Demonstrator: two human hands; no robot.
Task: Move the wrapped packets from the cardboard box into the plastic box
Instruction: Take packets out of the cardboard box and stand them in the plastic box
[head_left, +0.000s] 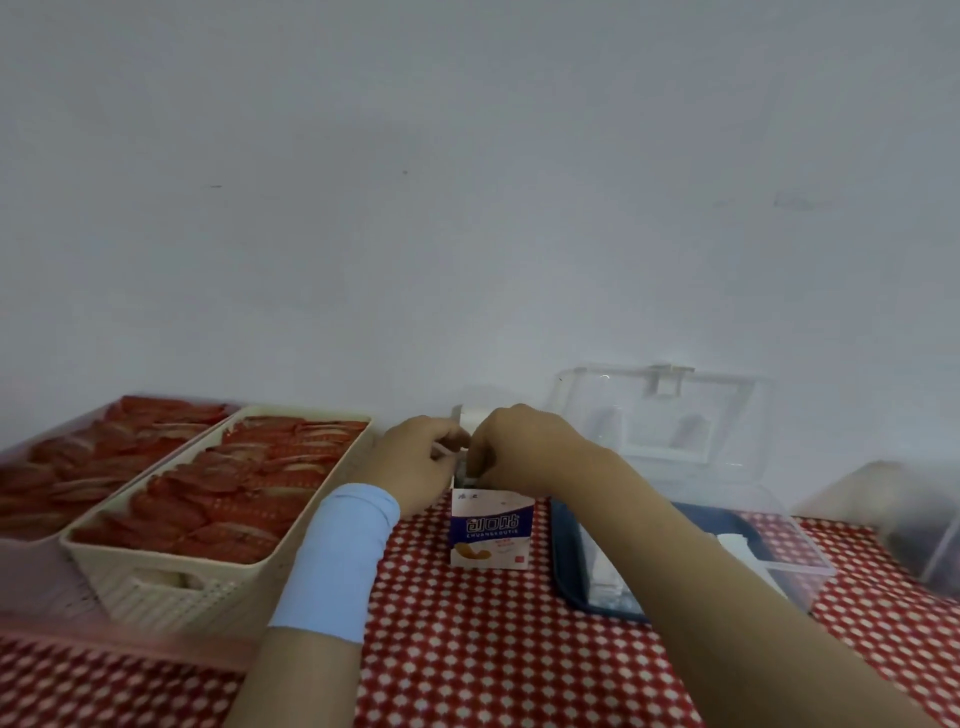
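Both hands, left hand (415, 462) & right hand (519, 447), meet at open top of cardboard box (492, 530) on desk (467, 649); plastic box (691, 545) just right, lid up.

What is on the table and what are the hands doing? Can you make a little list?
surface: red and white checked tablecloth
cardboard box: small carton, upright, centre
left hand: at the carton's top
right hand: at the carton's top
plastic box: clear, lid open, right of carton
baskets: left, filled with red packets

Red-and-white checked tablecloth (498, 649); blue-and-white cardboard box (491, 530); cream basket (171, 587); light-blue wristband (337, 561).
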